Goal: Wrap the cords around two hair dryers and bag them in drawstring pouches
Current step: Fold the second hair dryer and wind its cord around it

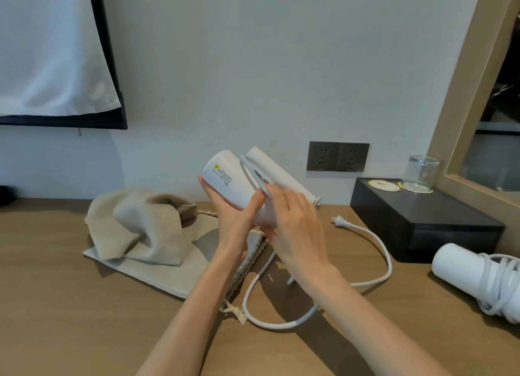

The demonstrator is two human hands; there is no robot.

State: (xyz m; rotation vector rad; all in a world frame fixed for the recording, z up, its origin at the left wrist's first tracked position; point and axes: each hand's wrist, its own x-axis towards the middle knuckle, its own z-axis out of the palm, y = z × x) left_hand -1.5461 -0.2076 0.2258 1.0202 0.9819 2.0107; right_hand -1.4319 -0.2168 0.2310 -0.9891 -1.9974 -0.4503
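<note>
A white folded dryer (225,181) is held in the air above the middle of a wooden desk (70,305). The left hand (233,220) has its grip curled around the barrel from below. The right hand (298,229) has its grip pinching the cord (385,251) against the dryer. The rest of the cord loops loosely on the desk, ending at a plug (340,222). To the left, a crumpled pouch (146,223) lies on a flat pouch (157,271). At the far right lies a second dryer (464,268), its cord wound around it, beside a black box (422,220) carrying a glass (420,173).
</note>
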